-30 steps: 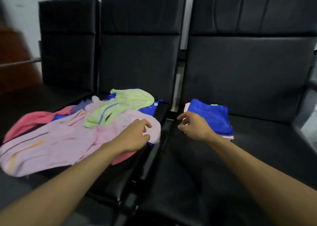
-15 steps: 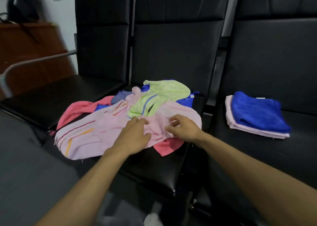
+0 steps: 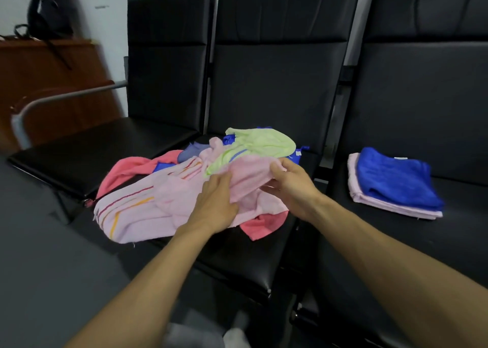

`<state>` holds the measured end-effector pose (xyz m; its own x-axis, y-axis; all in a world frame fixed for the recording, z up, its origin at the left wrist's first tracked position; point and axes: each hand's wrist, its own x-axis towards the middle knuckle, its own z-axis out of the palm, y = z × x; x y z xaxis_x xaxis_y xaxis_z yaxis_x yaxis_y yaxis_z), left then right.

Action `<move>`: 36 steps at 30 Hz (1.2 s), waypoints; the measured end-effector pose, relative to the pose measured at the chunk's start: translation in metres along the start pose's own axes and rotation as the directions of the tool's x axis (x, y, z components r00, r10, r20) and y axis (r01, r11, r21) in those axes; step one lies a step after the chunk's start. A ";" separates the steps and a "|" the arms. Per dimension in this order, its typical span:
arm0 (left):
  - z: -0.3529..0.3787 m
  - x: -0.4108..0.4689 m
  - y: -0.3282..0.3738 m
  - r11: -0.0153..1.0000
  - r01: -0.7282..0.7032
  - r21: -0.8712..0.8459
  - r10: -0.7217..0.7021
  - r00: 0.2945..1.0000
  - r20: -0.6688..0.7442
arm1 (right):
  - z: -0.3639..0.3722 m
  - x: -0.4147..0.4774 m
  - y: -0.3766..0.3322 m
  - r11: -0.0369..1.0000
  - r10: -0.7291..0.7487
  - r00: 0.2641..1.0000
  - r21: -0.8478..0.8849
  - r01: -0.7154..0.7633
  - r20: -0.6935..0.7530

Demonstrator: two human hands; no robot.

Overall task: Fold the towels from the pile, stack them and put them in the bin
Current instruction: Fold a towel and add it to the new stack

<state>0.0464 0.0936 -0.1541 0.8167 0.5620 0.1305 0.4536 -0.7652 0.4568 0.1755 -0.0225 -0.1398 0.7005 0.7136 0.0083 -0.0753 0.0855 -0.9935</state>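
Pickup step: left hand [image 3: 217, 205] and right hand [image 3: 289, 186] both pinch the pink towel [image 3: 248, 178] atop the pile [image 3: 184, 186] on the middle seat [image 3: 253, 265]. Next, probably lift clear, find corners. Folded stack [image 3: 393, 184] waits right; bin unseen.

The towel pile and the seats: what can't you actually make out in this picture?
- Bin: nowhere in the head view.
- Towel pile: how many lie in it is hidden; the pink towel and both hands cover lower ones.
- Left hand and right hand: fingertips buried in cloth.
- Folded stack: the blue towel hides most of what lies beneath.
- Dark bag, top left: blurred.
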 end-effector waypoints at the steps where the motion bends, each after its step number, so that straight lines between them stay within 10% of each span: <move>1: -0.001 -0.001 0.003 1.000 -0.006 -0.005 0.006 0.999 -0.051 | -0.003 -0.004 -0.008 0.996 0.010 1.000 0.085 -0.010 0.004; 9: -0.002 -0.003 0.016 0.992 -0.113 -0.051 0.101 0.974 -0.204 | -0.037 -0.032 -0.055 0.911 0.144 0.985 0.402 -0.096 -0.091; 17: 0.006 -0.008 0.042 0.929 -0.246 -0.275 0.272 0.960 0.060 | -0.087 -0.041 -0.037 0.984 0.179 0.895 0.069 -0.165 -0.409; 28: 0.011 0.002 0.115 0.756 -0.108 -0.645 0.016 0.989 -0.147 | -0.146 -0.068 -0.054 0.997 0.046 0.935 -0.040 -0.064 -0.351; 36: 0.035 0.017 0.161 0.624 -0.066 -0.779 -0.110 0.979 -0.172 | -0.225 -0.132 -0.056 0.995 0.037 0.837 -0.057 -0.081 -0.546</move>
<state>0.1457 -0.0308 -0.1095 0.6883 0.6885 0.2285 -0.0489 -0.2702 0.9616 0.2472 -0.2781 -0.1113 0.9711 0.2203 -0.0919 -0.0914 -0.0124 -0.9957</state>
